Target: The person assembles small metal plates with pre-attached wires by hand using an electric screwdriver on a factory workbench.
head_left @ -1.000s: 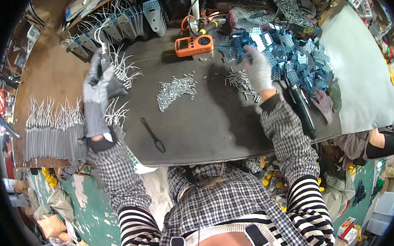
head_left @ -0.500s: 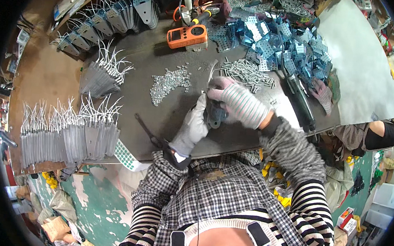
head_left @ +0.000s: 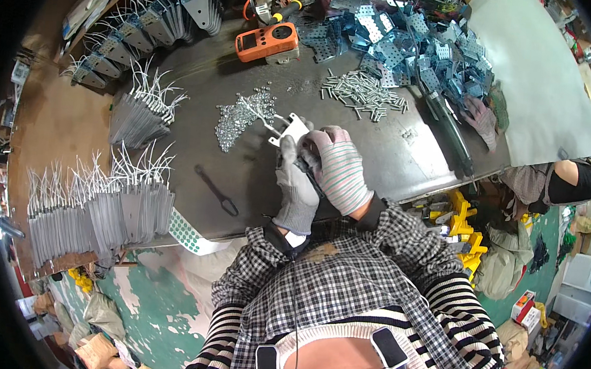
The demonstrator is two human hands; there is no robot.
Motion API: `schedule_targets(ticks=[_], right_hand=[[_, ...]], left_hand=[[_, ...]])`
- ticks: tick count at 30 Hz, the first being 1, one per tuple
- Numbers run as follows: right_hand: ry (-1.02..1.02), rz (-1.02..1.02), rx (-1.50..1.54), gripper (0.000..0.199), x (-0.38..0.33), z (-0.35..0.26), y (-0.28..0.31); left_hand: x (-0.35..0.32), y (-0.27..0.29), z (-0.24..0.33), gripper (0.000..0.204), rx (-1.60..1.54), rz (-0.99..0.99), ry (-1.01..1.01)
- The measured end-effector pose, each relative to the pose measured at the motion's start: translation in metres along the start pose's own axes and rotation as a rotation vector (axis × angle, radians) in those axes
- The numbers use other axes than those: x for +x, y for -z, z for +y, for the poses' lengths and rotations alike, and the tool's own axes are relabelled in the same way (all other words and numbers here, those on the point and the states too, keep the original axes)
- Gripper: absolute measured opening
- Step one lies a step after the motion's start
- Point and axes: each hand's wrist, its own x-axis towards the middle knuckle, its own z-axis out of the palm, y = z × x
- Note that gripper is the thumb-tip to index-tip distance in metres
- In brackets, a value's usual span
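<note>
Both my hands, in striped work gloves, are together over the near middle of the table. Between them is a white plate-like part with small holes [head_left: 290,129], its white wires reaching left over a pile of small nuts [head_left: 230,130]. My left hand [head_left: 296,193] grips it from below, thumb along its near side. My right hand [head_left: 340,172] closes on the same piece from the right, fingers curled. A dark section shows between the gloves; the rest is hidden by the fingers. A dark flat wrench [head_left: 217,190] lies left of my left hand.
A heap of screws [head_left: 365,95] lies ahead, blue perforated metal brackets [head_left: 388,51] behind it. An orange meter [head_left: 267,43] stands at the back. A dark power screwdriver [head_left: 448,129] and a glove [head_left: 480,121] lie right. Grey plates with white wires [head_left: 100,220] stand in rows left.
My hands have drawn closer to my body and turned, bringing the white part and its wires into view pointing left. My right hand has lowered beside the left. The view has shifted slightly.
</note>
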Motion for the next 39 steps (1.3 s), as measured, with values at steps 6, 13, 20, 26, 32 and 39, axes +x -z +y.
schedule_targets(ticks=[6, 13, 20, 26, 32, 39], right_hand=[[-0.040, -0.036, 0.143, 0.026, -0.002, 0.020, 0.007], [0.188, -0.141, 0.163, 0.020, 0.043, 0.032, 0.032], [0.414, -0.418, -0.385, 0.024, 0.062, 0.109, 0.074], [0.742, -0.512, -0.466, 0.019, 0.068, 0.108, 0.033], [0.484, -0.469, -0.366, 0.018, 0.079, 0.086, 0.028], [-0.234, -0.311, 0.621, 0.018, 0.047, 0.026, 0.045]], left_hand=[[-0.002, -0.006, 0.013, 0.050, -0.055, -0.005, -0.051], [-0.024, 0.035, -0.003, 0.034, 1.086, -0.446, -0.470], [-0.019, -0.004, 0.048, 0.047, -0.069, -0.328, 0.316], [-0.019, -0.015, 0.034, 0.042, 0.047, -0.246, 0.364], [-0.008, -0.013, 0.031, 0.035, 0.166, -0.027, 0.260], [-0.003, -0.003, 0.021, 0.031, 0.414, 0.072, -0.017]])
